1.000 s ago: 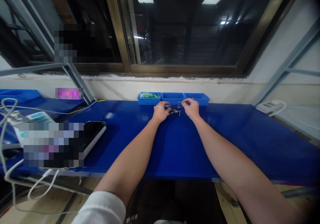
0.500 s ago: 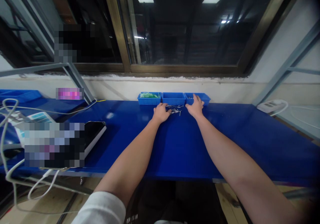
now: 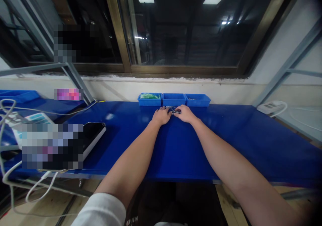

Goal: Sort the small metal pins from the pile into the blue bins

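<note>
Thin metal pieces (image 3: 173,110) on a blue table (image 3: 176,145)

Left hand (image 3: 162,116), palm down, at the pieces' left end; 3 blue bins (image 3: 174,102) behind; right hand (image 3: 184,114), fingers bent, at their right end. Cannot tell either grip.

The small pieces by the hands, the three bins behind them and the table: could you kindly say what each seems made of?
Pieces: probably metal, shiny silver, from their bright glints, though too small to be sure. Bins: likely moulded plastic, smooth and blue, with thin walls. Table: glossy blue surface, as its pale reflections show; whether painted metal or laminate, I cannot tell.
</note>
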Demonstrator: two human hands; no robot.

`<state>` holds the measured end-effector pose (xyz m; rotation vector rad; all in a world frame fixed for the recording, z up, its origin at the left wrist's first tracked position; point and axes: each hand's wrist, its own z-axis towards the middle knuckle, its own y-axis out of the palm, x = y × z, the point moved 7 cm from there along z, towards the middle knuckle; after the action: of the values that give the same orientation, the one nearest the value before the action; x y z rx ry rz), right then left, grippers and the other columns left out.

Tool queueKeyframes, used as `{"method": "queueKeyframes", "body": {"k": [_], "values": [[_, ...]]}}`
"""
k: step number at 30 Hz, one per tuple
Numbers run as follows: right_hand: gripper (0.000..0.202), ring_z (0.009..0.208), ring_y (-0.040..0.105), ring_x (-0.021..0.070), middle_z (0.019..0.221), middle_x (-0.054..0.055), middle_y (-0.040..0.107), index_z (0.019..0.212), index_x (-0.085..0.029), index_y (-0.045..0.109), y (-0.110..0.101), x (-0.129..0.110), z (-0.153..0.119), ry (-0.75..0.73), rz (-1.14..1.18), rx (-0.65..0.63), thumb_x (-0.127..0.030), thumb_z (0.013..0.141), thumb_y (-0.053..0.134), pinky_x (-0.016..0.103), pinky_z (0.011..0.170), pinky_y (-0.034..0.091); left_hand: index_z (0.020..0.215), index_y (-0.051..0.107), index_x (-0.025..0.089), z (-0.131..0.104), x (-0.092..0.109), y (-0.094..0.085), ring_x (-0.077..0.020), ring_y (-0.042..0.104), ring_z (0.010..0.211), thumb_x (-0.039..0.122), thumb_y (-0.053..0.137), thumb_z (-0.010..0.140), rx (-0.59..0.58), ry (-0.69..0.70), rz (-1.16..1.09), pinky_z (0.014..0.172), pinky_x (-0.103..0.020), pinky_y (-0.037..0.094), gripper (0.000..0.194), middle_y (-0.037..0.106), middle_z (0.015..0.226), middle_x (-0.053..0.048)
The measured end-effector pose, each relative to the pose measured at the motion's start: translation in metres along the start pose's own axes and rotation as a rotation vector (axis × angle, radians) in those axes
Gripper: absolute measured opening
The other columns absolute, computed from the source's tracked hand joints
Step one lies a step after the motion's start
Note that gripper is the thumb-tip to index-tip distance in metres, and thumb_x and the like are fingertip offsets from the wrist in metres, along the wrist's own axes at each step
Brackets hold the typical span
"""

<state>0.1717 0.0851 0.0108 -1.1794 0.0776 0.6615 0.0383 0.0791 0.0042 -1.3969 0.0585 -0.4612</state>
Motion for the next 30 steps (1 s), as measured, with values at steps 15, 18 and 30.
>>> {"method": "queueKeyframes", "body": {"k": [15,18,30], "values": [[0.015,0.075,0.057,0.016,0.082,0.005,0.063,0.081,-0.019,0.07,-0.01,-0.003,-0.002,0.018,-0.031,0.058,-0.029,0.08,0.058,0.026,0.074,0.042,0.144,0.025,0.016,-0.003,0.003,0.009,-0.0292,0.013,0.14,0.071,0.013,0.082,-0.144,-0.035,-0.024,0.111,-0.049,0.012,0.083,0.015,0.152,-0.014],[0.021,0.074,0.057,0.0156,0.081,0.006,0.063,0.082,-0.018,0.068,-0.015,-0.004,-0.002,0.012,-0.022,0.118,-0.031,0.084,0.052,0.026,0.073,0.04,0.141,0.031,0.014,-0.003,0.003,0.003,-0.0298,0.017,0.139,0.068,0.019,0.084,-0.044,-0.02,-0.05,0.11,-0.048,0.014,0.079,0.023,0.15,-0.016],[0.038,0.057,0.05,0.0123,0.059,0.0,0.058,0.065,-0.017,0.058,-0.023,-0.022,-0.005,-0.084,0.159,0.146,-0.044,0.088,0.042,0.024,0.059,0.033,0.077,0.061,0.017,0.0,0.006,-0.028,-0.0192,0.061,0.082,0.043,0.024,0.095,0.269,0.039,-0.263,0.077,-0.03,0.04,0.048,0.066,0.082,-0.007]]}}
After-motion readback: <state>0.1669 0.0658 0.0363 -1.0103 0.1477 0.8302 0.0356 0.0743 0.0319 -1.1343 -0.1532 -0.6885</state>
